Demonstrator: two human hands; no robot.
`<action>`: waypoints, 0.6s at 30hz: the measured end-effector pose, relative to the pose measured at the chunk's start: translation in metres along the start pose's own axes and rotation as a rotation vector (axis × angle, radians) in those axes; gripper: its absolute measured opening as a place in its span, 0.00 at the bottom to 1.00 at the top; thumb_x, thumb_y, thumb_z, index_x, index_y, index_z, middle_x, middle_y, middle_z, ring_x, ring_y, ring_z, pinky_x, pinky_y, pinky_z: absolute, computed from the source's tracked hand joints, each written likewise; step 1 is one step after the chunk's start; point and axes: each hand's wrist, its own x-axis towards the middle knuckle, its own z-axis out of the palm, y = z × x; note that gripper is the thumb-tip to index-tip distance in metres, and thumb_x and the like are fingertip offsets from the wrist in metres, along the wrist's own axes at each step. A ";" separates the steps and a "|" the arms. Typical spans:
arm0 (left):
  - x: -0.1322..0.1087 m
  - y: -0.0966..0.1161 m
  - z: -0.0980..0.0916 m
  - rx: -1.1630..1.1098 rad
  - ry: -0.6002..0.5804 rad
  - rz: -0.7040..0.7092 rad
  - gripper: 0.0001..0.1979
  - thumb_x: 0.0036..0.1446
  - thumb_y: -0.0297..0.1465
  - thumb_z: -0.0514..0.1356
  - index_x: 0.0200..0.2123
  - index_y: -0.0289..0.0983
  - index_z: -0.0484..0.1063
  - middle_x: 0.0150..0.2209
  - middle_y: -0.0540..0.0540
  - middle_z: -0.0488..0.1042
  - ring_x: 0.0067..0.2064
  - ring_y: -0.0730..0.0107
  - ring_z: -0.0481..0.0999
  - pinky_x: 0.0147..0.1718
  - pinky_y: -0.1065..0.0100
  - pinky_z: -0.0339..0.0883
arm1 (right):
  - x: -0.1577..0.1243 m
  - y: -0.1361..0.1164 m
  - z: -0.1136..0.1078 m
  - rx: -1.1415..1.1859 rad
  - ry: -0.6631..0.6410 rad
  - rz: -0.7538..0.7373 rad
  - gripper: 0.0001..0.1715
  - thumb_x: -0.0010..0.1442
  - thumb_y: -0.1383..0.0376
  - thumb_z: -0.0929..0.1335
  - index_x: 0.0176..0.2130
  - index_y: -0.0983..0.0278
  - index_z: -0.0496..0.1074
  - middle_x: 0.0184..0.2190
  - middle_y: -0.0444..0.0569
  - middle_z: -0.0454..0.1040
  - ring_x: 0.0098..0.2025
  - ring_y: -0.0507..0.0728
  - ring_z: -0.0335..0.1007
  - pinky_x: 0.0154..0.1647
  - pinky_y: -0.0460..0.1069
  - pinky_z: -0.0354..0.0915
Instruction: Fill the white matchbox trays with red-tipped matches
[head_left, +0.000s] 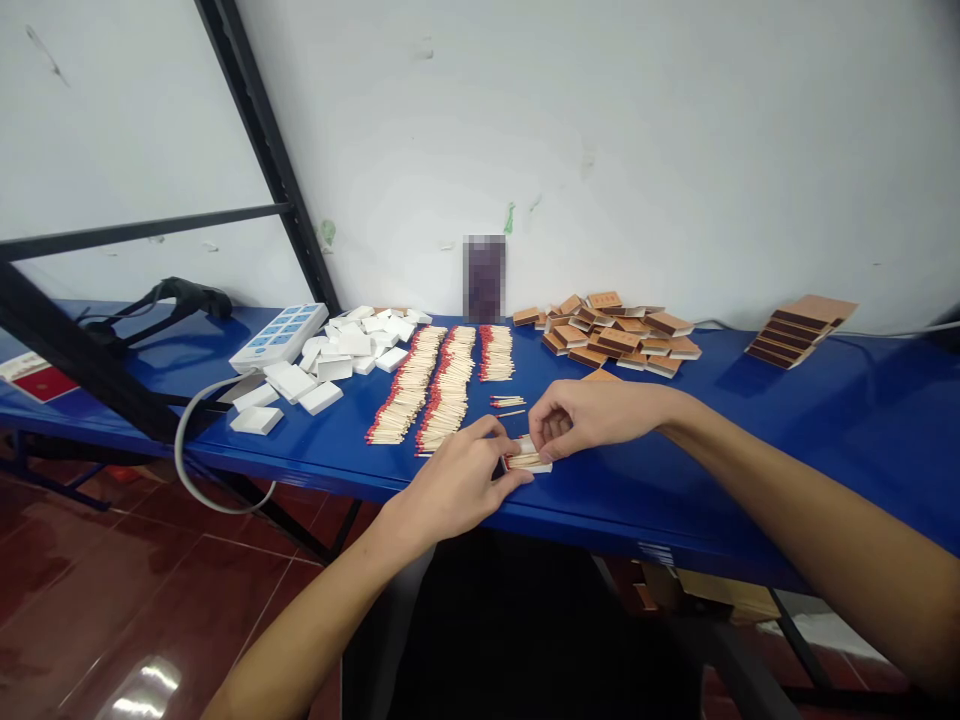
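Note:
Near the table's front edge, my left hand (469, 475) grips a small white matchbox tray (546, 468) between thumb and fingers. Matches (525, 459) lie lengthwise inside the tray. My right hand (589, 418) has its fingers curled, the tips at the tray's right end over the matches; whether they pinch anything is hidden. Just beyond the tray lies a small loose group of matches (508, 402). Behind my left hand, long rows of red-tipped matches (448, 390) are spread side by side, with a shorter row (496, 354) to their right.
White empty-looking trays (352, 345) are heaped at left beside a white power strip (281, 335) with a grey cable. Orange-brown matchbox sleeves (615, 335) pile up at back right; a stack of sleeves (799, 330) stands farther right. A black metal frame (262, 130) rises at left.

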 end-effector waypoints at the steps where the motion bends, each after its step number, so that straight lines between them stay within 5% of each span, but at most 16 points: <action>1: 0.000 0.000 0.000 -0.004 0.003 0.002 0.13 0.64 0.38 0.59 0.46 0.37 0.76 0.43 0.45 0.71 0.42 0.64 0.75 0.44 0.63 0.67 | 0.000 0.000 0.000 0.001 -0.002 0.001 0.17 0.53 0.55 0.71 0.35 0.66 0.77 0.30 0.49 0.79 0.32 0.55 0.73 0.33 0.47 0.65; 12: -0.001 -0.002 0.003 -0.051 0.050 0.019 0.12 0.63 0.36 0.61 0.47 0.38 0.74 0.45 0.45 0.73 0.45 0.62 0.75 0.48 0.62 0.68 | 0.004 0.008 0.000 -0.108 0.250 -0.003 0.17 0.55 0.53 0.68 0.33 0.64 0.75 0.27 0.48 0.76 0.29 0.54 0.69 0.29 0.47 0.61; 18: -0.003 -0.002 0.003 -0.001 0.004 0.073 0.15 0.68 0.35 0.54 0.55 0.45 0.71 0.49 0.45 0.69 0.45 0.64 0.76 0.47 0.62 0.69 | 0.004 0.011 -0.001 -0.199 0.215 -0.009 0.18 0.55 0.54 0.68 0.38 0.64 0.76 0.28 0.48 0.76 0.29 0.54 0.68 0.30 0.47 0.61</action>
